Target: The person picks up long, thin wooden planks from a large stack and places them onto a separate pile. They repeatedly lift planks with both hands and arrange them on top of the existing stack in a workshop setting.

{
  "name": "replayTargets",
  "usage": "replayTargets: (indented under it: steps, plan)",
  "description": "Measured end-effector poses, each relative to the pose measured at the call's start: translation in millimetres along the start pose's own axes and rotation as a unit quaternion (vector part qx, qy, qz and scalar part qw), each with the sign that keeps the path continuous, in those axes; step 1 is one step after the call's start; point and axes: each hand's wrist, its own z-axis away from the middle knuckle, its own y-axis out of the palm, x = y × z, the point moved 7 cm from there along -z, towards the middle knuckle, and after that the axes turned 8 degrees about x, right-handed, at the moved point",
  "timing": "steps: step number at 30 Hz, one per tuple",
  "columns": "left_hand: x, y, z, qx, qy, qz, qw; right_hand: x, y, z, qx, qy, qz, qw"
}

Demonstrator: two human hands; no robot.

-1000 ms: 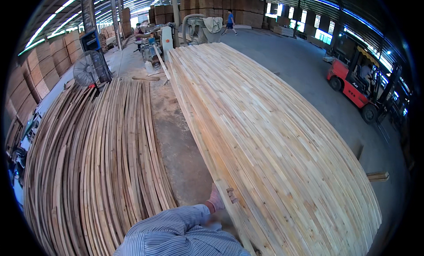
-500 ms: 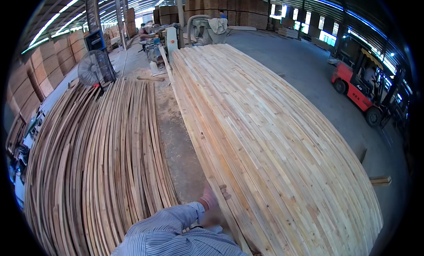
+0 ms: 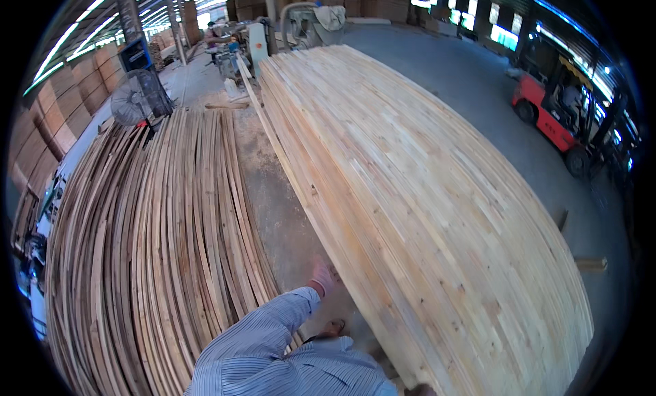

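Observation:
A wide layer of long pale wood strips (image 3: 410, 191) stretches away in front of me and to the right. My left hand (image 3: 322, 274), in a pinkish glove, is at the left edge of this layer, beside a long narrow strip (image 3: 290, 167). Its fingers are partly hidden and blurred, so I cannot tell whether they grip the strip. Only a dark bit of my right hand (image 3: 420, 390) shows at the bottom edge, against the near end of the boards. The fingers there are not clear.
On the left lies a broad pile of rough, darker strips (image 3: 171, 225), with a standing fan (image 3: 137, 99) behind it. Sawdust covers the floor gap (image 3: 256, 146). Machinery (image 3: 307, 27) stands beyond the far end. A red forklift (image 3: 550, 116) with a person in it is at right.
My left hand has drawn back from the top of the edge strip to its outer side, a little farther forward. My right hand has come into view at the bottom. The view has tilted down slightly.

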Motion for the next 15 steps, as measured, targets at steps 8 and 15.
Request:
replayTargets:
  steps: [8, 15]
  plan:
    - [162.5, -74.4, 51.2, 0.168, -0.245, 0.077, 0.952, 124.4, -16.2, -81.6, -0.045, -0.080, -0.056, 0.994]
    - [161.3, -3.9, 94.8, 0.118, -0.176, 0.005, 0.977, 145.9, -20.7, -93.8, 0.049, -0.070, -0.081, 0.993]
